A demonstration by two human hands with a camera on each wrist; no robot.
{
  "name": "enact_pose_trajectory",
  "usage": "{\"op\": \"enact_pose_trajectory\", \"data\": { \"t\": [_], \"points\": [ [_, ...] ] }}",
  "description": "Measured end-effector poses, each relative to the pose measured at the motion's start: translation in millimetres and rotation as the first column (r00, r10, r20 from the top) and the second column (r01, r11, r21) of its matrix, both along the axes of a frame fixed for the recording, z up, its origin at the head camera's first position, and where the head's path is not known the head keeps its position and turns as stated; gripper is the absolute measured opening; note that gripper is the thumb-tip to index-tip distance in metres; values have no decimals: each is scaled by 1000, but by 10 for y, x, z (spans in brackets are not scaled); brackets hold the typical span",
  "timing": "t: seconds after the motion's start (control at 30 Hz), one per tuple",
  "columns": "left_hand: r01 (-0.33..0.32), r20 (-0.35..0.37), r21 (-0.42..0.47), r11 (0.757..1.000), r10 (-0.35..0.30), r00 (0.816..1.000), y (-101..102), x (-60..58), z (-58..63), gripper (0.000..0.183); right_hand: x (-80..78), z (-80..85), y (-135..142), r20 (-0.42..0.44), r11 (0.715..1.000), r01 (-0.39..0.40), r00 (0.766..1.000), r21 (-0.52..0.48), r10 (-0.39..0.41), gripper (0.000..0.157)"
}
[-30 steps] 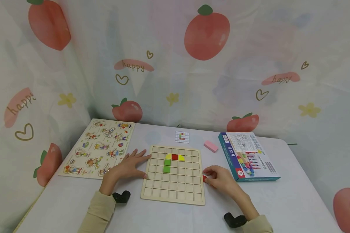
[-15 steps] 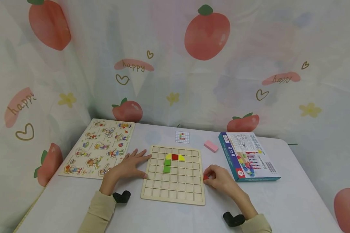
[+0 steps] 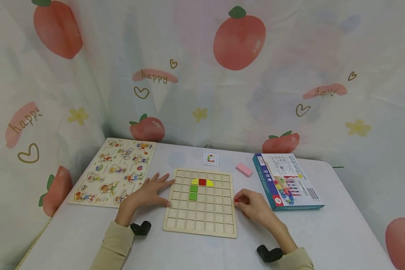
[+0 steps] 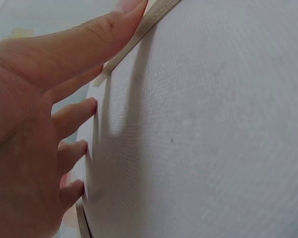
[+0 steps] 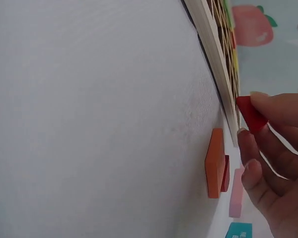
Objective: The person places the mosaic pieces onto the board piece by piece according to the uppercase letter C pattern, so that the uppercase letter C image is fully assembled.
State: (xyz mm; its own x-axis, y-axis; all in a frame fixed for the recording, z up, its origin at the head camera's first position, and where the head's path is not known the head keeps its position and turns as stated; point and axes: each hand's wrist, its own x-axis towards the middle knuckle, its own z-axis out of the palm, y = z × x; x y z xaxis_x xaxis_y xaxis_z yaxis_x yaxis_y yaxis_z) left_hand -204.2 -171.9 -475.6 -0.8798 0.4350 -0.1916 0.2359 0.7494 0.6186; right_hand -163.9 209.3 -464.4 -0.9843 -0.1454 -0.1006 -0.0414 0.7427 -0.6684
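In the head view, a wooden grid board [image 3: 200, 204] lies on the table. Set in its cells are a red square piece [image 3: 202, 182], two yellow rounded pieces [image 3: 210, 183] and two green squares [image 3: 193, 196]. My left hand [image 3: 148, 194] has its fingers spread, with thumb and index at the board's left edge. At the right edge, my right hand [image 3: 254, 205] pinches a small red piece [image 5: 252, 114] between thumb and fingers. In the right wrist view that piece looks wedge-shaped, held above the table. Its full outline is partly covered by the fingers.
Below the right hand stand an orange block [image 5: 215, 163] and another red piece [image 5: 225, 173]. A pink block [image 3: 244, 169] and a small pattern card [image 3: 210, 159] lie behind the board. A boxed toy [image 3: 288, 182] is at right, a picture puzzle board [image 3: 113, 170] at left.
The right hand has turned slightly and shifted a little away from me along the board's right edge, carrying the red piece. The left hand and the board have stayed put.
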Motion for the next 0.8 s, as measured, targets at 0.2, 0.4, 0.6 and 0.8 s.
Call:
{"op": "enact_pose_trajectory", "data": {
  "t": [0.2, 0.4, 0.6, 0.8],
  "points": [
    [-3, 1, 0, 1000, 3, 1000, 3, 6, 15, 87, -29, 25, -73, -50, 996, -29, 998, -83, 25, 13],
    [-7, 6, 6, 1000, 7, 1000, 3, 10, 12, 87, -71, 39, -196, -59, 988, -56, 997, -143, 48, 12],
    [-6, 2, 8, 1000, 6, 1000, 2, 7, 1, 87, -96, 9, -309, -89, 985, -89, 993, -148, 76, 22],
    [-2, -5, 4, 1000, 2, 1000, -2, 0, -1, 87, -119, -22, -407, -122, 972, -148, 984, -184, 127, 25]
  ]
}}
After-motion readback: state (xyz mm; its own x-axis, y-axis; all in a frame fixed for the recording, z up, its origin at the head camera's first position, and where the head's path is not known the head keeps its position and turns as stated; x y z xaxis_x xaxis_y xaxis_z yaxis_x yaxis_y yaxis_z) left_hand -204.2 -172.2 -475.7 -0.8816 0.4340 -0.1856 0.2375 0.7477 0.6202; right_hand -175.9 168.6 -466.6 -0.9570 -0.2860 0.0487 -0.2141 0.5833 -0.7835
